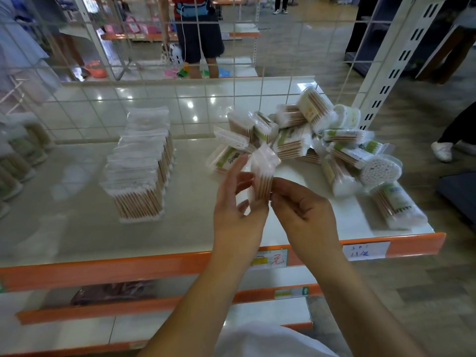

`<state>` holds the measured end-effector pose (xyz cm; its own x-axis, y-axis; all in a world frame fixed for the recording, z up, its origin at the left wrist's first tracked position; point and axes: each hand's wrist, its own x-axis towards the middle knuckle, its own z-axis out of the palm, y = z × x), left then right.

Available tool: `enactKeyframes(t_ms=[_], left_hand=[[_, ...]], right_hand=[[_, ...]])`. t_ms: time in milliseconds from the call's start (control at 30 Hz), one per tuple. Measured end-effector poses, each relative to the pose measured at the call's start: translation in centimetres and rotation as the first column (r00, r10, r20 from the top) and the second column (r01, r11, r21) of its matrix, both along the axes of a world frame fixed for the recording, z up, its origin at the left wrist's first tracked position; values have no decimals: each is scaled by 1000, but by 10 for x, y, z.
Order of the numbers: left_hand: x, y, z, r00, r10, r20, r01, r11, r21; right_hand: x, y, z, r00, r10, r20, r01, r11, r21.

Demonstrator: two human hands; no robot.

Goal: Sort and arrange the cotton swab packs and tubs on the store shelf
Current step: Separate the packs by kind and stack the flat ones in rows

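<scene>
Blurred swab pack (262,176) upright above the shelf (77,228); left hand (238,202) and right hand (301,210) both pinch it.

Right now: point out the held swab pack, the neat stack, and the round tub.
held swab pack (262,173), head view, wooden sticks mid-pack
neat stack (140,176), head view, top bags
round tub (380,170), head view, cotton-tip end face

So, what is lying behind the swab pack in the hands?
Behind the held swab pack sits a loose pile of packs and tubs on the white shelf. Both hands, left and right, hide the pack's lower end.
</scene>
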<state>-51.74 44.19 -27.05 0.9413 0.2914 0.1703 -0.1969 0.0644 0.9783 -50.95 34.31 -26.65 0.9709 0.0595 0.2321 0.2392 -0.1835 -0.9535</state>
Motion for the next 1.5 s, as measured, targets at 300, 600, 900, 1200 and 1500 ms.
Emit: enactKeyframes(t_ms=[300,600,900,1200,1500], left_hand=[[-2,2,5,997,-68,32,72,990,-123],[-1,16,3,999,-25,-27,26,998,50],[-1,43,15,982,-150,-117,153,988,18],[-6,56,10,992,-105,-70,110,991,81],[-30,130,5,992,116,-43,-95,937,337]], right_hand=[[2,-5,-1,998,-58,-12,59,994,90],[5,-16,2,998,-16,-57,33,952,306],[4,-10,-8,997,56,-57,-38,960,276],[0,-1,-6,991,69,113,-65,997,-38],[9,11,-11,994,101,-32,-93,681,-726]])
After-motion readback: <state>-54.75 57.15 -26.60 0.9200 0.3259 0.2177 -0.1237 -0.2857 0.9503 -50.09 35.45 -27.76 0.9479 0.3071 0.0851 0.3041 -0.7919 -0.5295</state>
